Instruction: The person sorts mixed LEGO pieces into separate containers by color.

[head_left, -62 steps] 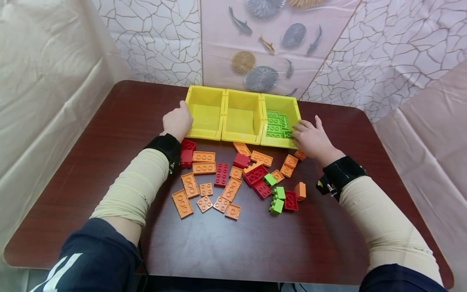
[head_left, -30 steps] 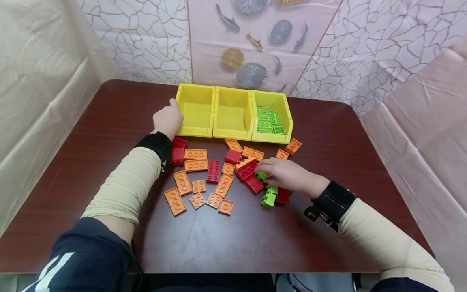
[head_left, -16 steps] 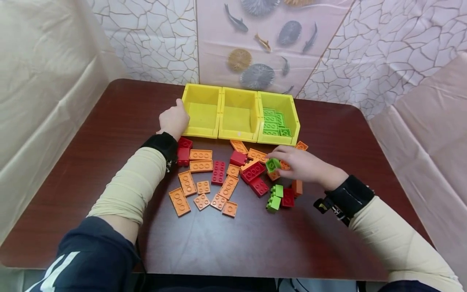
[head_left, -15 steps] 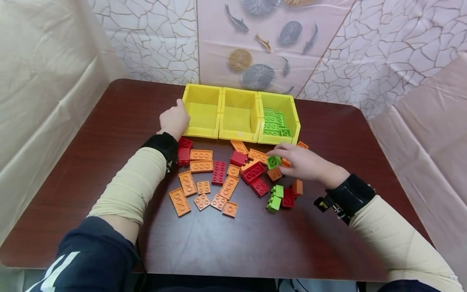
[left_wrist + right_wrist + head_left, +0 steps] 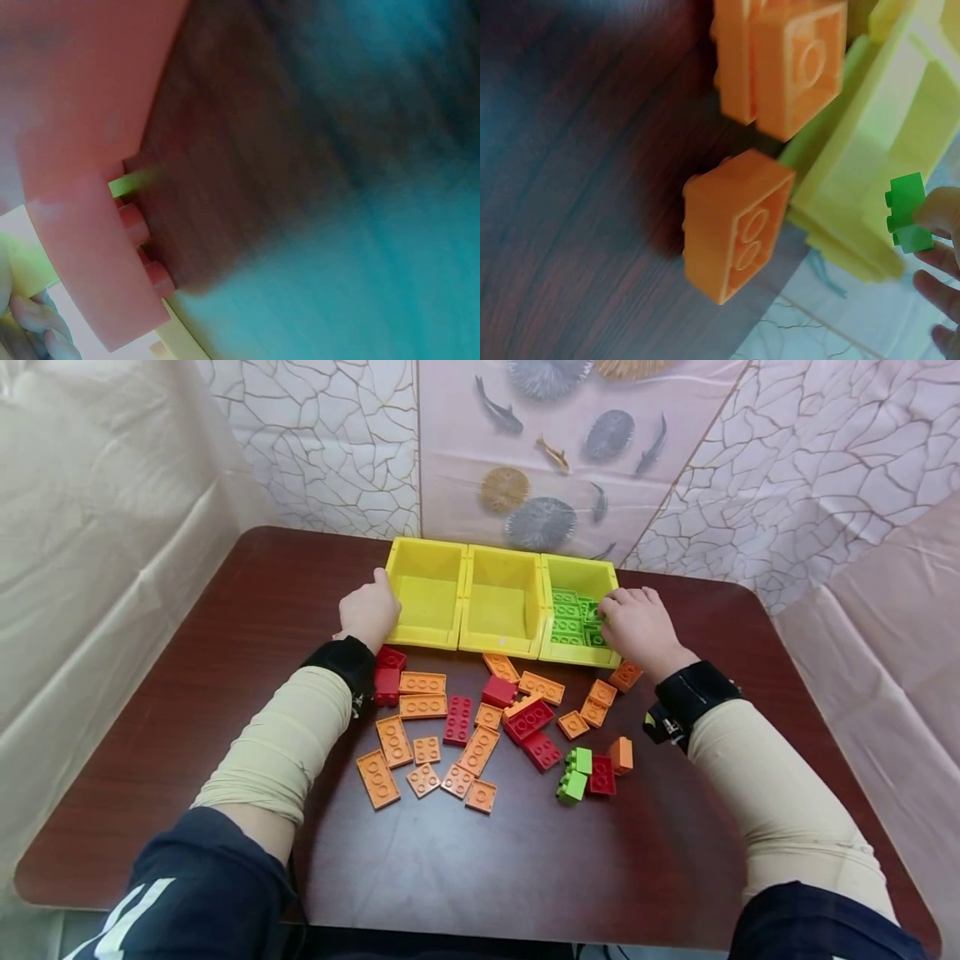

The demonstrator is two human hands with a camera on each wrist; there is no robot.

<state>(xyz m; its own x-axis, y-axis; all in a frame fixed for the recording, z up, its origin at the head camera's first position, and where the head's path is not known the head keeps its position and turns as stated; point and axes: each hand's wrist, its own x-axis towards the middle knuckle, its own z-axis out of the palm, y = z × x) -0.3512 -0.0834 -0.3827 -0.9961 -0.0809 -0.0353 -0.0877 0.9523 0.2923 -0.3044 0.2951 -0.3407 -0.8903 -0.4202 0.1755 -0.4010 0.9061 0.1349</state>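
Note:
My right hand (image 5: 637,625) is over the right compartment of the yellow three-part bin (image 5: 501,647). It pinches a green toy brick (image 5: 910,212) between thumb and fingers, above the several green bricks (image 5: 566,610) lying in that compartment. At the bin's left end, my left hand (image 5: 370,612) grips the side wall with curled fingers, partly hidden from the head view. Red bricks (image 5: 387,685) lie just below the left wrist; one fills much of the left wrist view, blurred. Two more green bricks (image 5: 573,774) rest on the table near a red one.
Several orange bricks (image 5: 423,706) and red bricks (image 5: 528,717) lie scattered in front of the bin. An orange brick (image 5: 625,675) sits close under the right wrist. The left and middle compartments show bare bottoms. A patterned cloth (image 5: 540,485) hangs behind the table (image 5: 247,635).
My right hand reached down from the bin, picked up a green brick beside the red ones, and carried it back over the right compartment. The left hand stayed at the bin's left side.

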